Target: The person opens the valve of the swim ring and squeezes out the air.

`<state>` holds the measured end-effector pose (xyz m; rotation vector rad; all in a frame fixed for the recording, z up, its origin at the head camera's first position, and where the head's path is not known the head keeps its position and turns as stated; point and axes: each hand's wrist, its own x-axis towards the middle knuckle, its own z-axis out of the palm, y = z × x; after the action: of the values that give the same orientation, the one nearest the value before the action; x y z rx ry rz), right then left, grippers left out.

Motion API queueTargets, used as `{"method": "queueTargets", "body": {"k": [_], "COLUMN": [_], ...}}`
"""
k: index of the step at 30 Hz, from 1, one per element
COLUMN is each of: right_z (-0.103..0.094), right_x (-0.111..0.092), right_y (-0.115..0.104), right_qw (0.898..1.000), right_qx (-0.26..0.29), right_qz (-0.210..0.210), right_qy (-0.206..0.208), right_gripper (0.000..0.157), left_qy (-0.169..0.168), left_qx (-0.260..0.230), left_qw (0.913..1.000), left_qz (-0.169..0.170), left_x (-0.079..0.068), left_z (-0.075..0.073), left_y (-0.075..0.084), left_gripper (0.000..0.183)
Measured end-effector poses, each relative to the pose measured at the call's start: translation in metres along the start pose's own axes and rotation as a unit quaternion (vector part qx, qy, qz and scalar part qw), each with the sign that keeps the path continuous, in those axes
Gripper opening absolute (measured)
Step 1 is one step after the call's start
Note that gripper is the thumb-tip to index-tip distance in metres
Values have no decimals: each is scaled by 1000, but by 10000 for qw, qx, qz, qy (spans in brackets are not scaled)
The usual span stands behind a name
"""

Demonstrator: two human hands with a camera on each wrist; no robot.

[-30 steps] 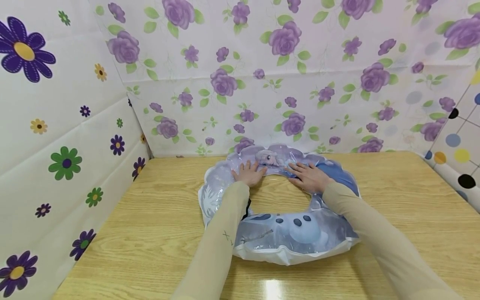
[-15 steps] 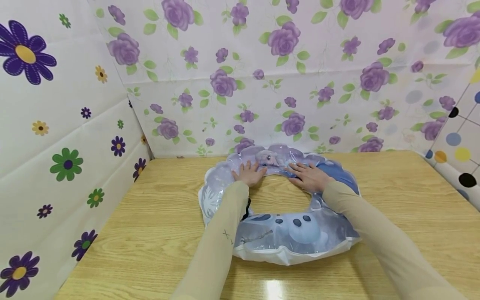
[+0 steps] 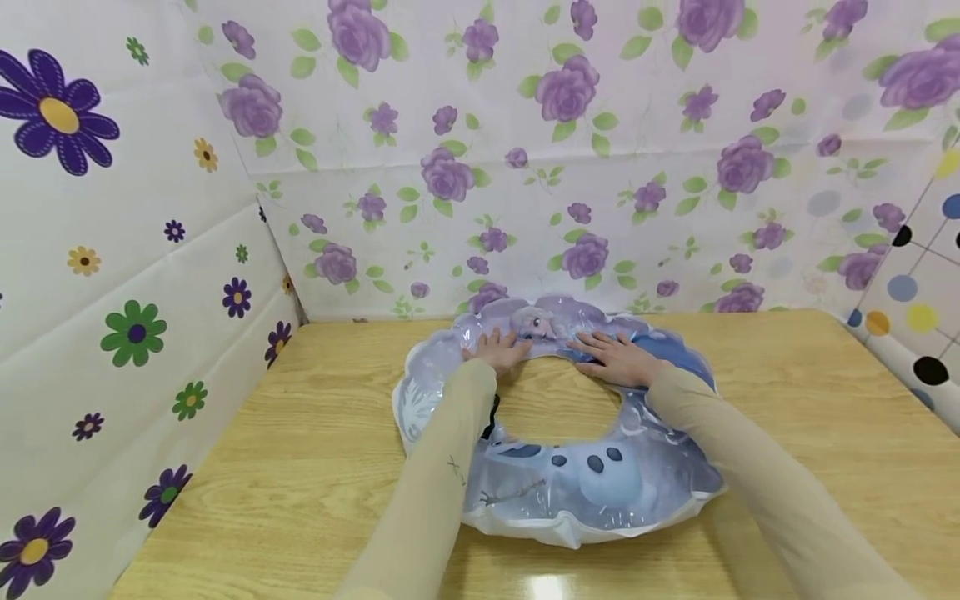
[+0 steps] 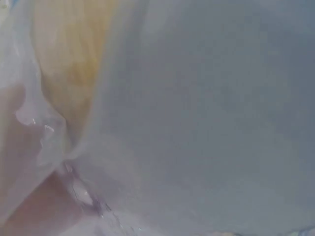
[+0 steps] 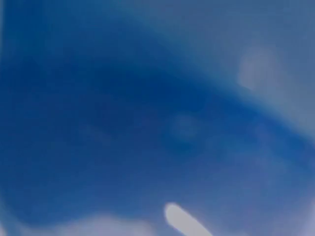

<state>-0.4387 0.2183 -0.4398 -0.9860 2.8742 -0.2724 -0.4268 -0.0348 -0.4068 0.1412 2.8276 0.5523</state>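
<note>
An inflated swim ring (image 3: 431, 371) lies on the wooden table, printed in pale lilac and blue with a cartoon face at its far side and a snowman at its near side. On its far left part rests the left hand (image 3: 497, 353), fingers spread. The right hand (image 3: 621, 360) lies flat on the far right part beside the blue print, fingers pointing inward. Both arms reach across the ring and cover parts of it. In the left wrist view the ring's greyish film (image 4: 206, 118) fills most of the picture; the right wrist view shows blurred blue film (image 5: 123, 128).
The wooden table (image 3: 300, 467) extends on both sides of the ring. Behind it hangs a white sheet with purple roses (image 3: 446, 175), close to the ring's far edge. A daisy-patterned sheet (image 3: 135, 333) borders the left, a dotted one (image 3: 922, 317) the right.
The head view has tilted slightly, so everything sits a little lower in it. The ring's near edge shows slightly lower; both hands keep their places on the ring.
</note>
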Motion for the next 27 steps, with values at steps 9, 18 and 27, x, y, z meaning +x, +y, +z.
{"method": "queueTargets", "body": {"k": [9, 18, 27], "right_z": [-36, -54, -61], "right_x": [-9, -36, -69], "right_y": [-4, 1, -17], "right_qw": [9865, 9945, 9989], "right_qx": [1486, 1004, 281], "right_qz": [130, 221, 202], "right_qy": [676, 204, -330], "right_gripper": [67, 78, 82], "left_qy": [653, 897, -582], "left_qx": [1455, 2110, 1590], "left_qw": [9870, 9549, 9069], "left_qz": [215, 1886, 3859], "left_x": [16, -18, -77], "left_z": [5, -12, -15], "left_y": [4, 28, 16], "left_gripper": [66, 62, 71]}}
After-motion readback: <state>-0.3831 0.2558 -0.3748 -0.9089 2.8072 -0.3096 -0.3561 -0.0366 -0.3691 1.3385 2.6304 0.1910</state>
